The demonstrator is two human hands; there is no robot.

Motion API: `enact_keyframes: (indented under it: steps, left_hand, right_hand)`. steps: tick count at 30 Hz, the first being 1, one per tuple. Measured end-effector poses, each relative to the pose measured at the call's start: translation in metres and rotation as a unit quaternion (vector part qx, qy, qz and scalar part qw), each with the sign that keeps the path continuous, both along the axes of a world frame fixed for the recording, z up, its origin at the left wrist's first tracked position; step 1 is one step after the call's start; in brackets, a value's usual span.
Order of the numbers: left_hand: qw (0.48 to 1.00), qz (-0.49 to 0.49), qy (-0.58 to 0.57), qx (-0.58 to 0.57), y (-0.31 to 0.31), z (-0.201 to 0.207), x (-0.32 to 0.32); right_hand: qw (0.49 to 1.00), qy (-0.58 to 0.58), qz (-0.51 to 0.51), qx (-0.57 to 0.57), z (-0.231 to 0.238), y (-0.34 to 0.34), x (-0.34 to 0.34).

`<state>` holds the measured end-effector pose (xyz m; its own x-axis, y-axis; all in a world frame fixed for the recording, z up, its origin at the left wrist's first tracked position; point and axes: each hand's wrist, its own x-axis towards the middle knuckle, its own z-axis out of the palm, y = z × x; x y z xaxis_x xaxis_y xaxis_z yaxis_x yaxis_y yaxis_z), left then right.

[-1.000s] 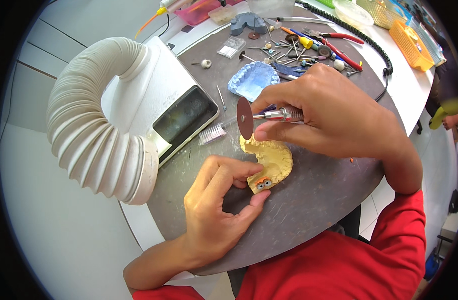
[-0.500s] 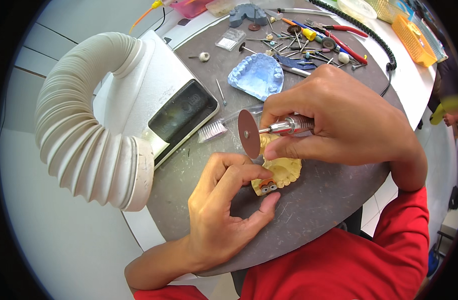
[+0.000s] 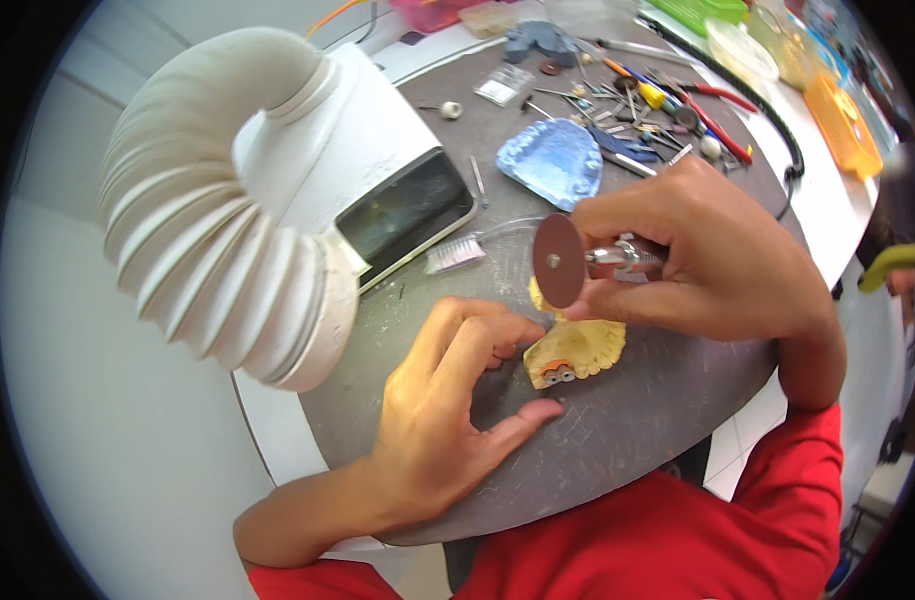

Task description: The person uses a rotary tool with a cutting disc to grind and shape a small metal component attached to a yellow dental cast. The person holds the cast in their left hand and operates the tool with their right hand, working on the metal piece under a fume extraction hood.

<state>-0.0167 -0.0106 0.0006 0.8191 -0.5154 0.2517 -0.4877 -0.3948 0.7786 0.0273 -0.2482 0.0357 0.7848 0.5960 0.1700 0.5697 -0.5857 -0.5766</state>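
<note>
My right hand (image 3: 722, 250) grips a metal rotary handpiece (image 3: 622, 257), which carries a thin reddish-brown cutting disc (image 3: 559, 262). Beneath the disc and the right fingers lies a yellow plaster dental model (image 3: 589, 342), its far part hidden. On its near left side sits a small orange and grey piece (image 3: 558, 373). My left hand (image 3: 432, 400) is open, thumb and fingers apart, with nothing between them. Its index fingertip is at the model's left edge; I cannot tell whether they touch. Farther back a blue dental model (image 3: 552, 160) rests on the bench mat.
A white ribbed hose (image 3: 227, 230) arches at the left beside a white box with a dark window (image 3: 402, 215). Near it are a bristle brush (image 3: 455, 254) and a thin metal bur (image 3: 478, 182). Several burs and tools, red-handled pliers (image 3: 717, 130) and an orange basket (image 3: 843, 130) occupy the far right.
The whole view has shifted. My left index finger has drawn back from above the orange and grey piece, and the thumb gap is wider. The disc sits farther right over the yellow model.
</note>
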Motion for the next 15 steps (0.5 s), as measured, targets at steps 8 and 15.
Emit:
enact_keyframes:
  steps: [8,15]
  left_hand:
    - [0.921,0.009,0.3,-0.246,0.01,-0.004,0.007]
    - [0.85,0.042,0.391,-0.349,0.017,-0.001,0.014]
  right_hand:
    - [0.995,0.067,-0.07,-0.001,0.013,0.011,-0.002]
    - [0.987,0.125,-0.067,0.073,0.02,0.014,-0.013]
